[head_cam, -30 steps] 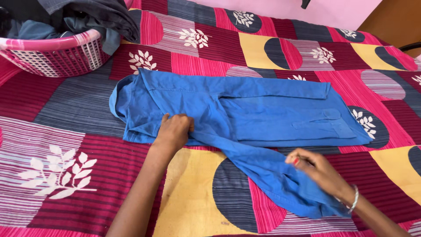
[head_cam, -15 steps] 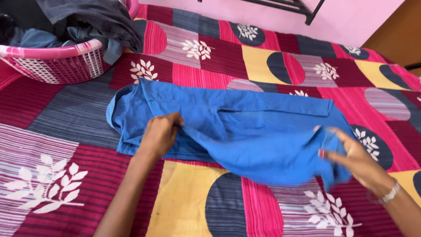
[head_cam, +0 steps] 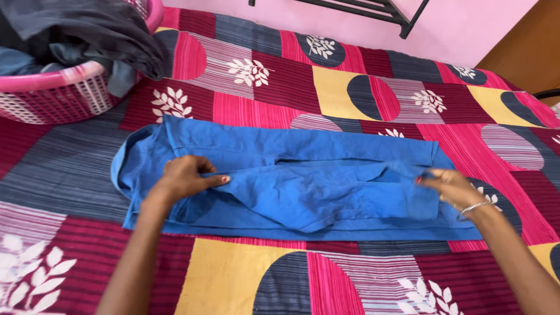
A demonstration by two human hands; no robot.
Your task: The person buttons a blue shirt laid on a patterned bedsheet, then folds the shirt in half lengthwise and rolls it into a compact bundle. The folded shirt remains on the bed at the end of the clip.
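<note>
My left hand (head_cam: 185, 178) rests on the blue garment (head_cam: 291, 181) near its collar end, fingers curled and pinching a fold of cloth against the layer beneath. My right hand (head_cam: 452, 188) is at the opposite end, fingertips closed lightly on the edge of the folded-over sleeve; a thin bangle (head_cam: 475, 206) sits at that wrist. The garment lies flat across the middle of the bed, on the patterned bedspread (head_cam: 350, 99), stretched lengthwise between my two hands, with one sleeve folded inward over the body panel. Assessment of material: soft woven cloth, light, limp, with no stiffness of its own; it creases where pressed and sags wherever it is unsupported. It does not look slippery against the bedspread, so I judge it will stay put when smoothed. Best points of hold, in my judgement, are the fold edges and seams at either end, where the layers are doubled and a pinch takes all of them at once. Holding mid-panel would lift only the top layer and spoil the fold. A pink laundry basket (head_cam: 64, 96) with dark clothes (head_cam: 87, 29) stands at the upper left of the bed, well apart from both hands.
</note>
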